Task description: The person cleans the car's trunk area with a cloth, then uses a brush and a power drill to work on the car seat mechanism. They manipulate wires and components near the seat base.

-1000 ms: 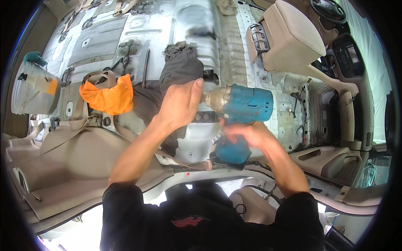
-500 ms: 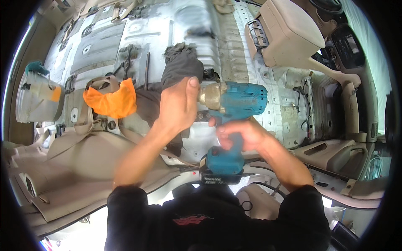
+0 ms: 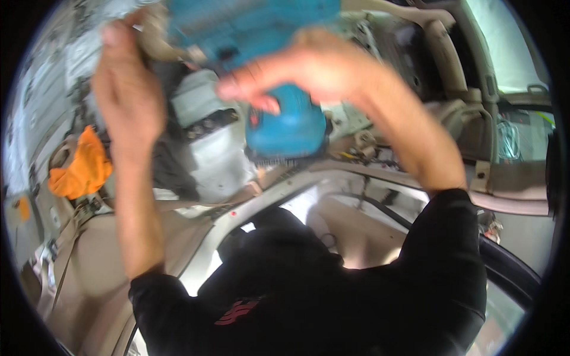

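Observation:
A blue cordless impact wrench fills the upper middle, cut off by the top edge. My right hand is closed around its grip, forefinger side toward the trigger. The blue-housed battery end hangs below that hand. At the wrench's metal nose, my left hand is up with its thumb raised and its fingers curled away from view. What those fingers hold is hidden and smeared by motion. Dark grey cloth lies beneath, beside the left forearm.
An orange cloth lies at the left, near a translucent bucket. Beige trim panels line the near left. The door-sill edge crosses in front of me. Bare metal car floor shows between my arms.
The wrench and both hands have come up closer and larger in view, toward the top. The view itself has shifted, with the orange cloth and bucket now farther left and lower.

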Demonstrator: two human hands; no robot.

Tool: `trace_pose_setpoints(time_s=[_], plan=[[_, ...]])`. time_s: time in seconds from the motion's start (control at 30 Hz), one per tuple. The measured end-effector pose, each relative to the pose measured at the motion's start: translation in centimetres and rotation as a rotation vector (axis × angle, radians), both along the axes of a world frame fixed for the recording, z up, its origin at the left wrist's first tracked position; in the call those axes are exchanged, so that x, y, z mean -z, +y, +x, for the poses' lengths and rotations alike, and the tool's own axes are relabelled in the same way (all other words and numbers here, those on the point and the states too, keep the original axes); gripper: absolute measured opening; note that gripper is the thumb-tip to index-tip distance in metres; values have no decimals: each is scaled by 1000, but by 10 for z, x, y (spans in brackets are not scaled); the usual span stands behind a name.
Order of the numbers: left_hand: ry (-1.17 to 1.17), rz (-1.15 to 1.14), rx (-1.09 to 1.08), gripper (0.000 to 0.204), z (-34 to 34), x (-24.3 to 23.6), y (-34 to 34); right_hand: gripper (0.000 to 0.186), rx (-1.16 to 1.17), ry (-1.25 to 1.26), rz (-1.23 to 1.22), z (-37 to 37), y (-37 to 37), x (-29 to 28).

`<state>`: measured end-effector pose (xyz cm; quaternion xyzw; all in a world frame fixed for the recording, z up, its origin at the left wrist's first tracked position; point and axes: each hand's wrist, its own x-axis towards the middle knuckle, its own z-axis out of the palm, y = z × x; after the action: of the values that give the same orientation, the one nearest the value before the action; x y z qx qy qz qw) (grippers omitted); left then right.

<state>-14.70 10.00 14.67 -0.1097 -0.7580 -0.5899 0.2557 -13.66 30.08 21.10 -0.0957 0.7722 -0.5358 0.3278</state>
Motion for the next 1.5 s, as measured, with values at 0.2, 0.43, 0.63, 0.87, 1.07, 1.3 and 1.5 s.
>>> trace_pose_setpoints(time_s=[0.2,0.43,0.63,0.87,1.07,1.3,1.5], plan=[[-211,60,186,64,-23,49,90,34,-227,22,320,-39,72,-54],[-678,816,326,87,5,104,222,30,-80,-299,618,-50,142,-13],[-1108,799,808,82,27,189,321,18,-72,-539,944,-43,236,30],[-1275,293,1112,66,145,327,422,18,-414,-1001,1199,-21,318,140],[-1183,223,1199,55,152,302,411,14,-585,-1025,1094,13,361,189],[-1156,149,1128,46,163,297,412,17,-713,-1108,1110,6,364,208],[-1149,185,1081,48,172,301,417,33,-878,-1004,995,13,386,226]])
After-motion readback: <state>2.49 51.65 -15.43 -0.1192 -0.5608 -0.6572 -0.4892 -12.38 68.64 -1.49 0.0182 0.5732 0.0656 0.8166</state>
